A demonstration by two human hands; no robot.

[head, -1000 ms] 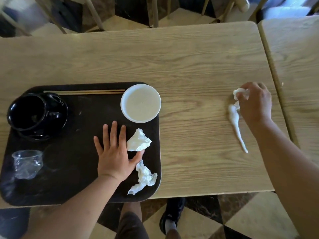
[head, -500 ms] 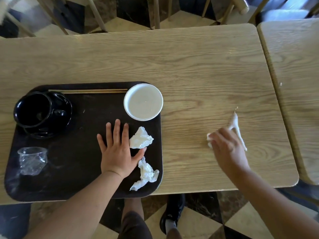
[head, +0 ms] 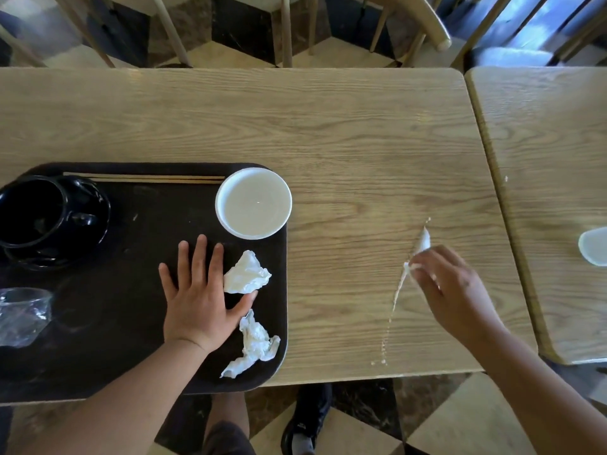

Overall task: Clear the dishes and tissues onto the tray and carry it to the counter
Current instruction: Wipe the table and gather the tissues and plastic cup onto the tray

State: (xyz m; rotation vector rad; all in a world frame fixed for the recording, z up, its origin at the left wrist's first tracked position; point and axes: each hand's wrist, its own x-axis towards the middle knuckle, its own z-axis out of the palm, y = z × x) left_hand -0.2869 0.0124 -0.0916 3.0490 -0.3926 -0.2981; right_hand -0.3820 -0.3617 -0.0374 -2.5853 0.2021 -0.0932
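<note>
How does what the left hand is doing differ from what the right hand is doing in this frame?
The left hand lies flat, fingers spread, palm down on the dark tray; the right hand is curled, fingers pinched on a twisted tissue. The left hand holds nothing, with two crumpled tissues beside it; the right hand grips its tissue. The left is over the tray, the right over the bare wooden table. Both are bare.

**Clearance: desk and tray**

Bare desk [head: 345, 142] lies open between tray [head: 138, 231] and right hand [head: 456, 290]. On the tray, left hand [head: 200, 297], white bowl [head: 253, 203] and two crumpled tissues [head: 247, 273] crowd the right edge; black cup [head: 33, 211] blocks the far-left corner.
</note>
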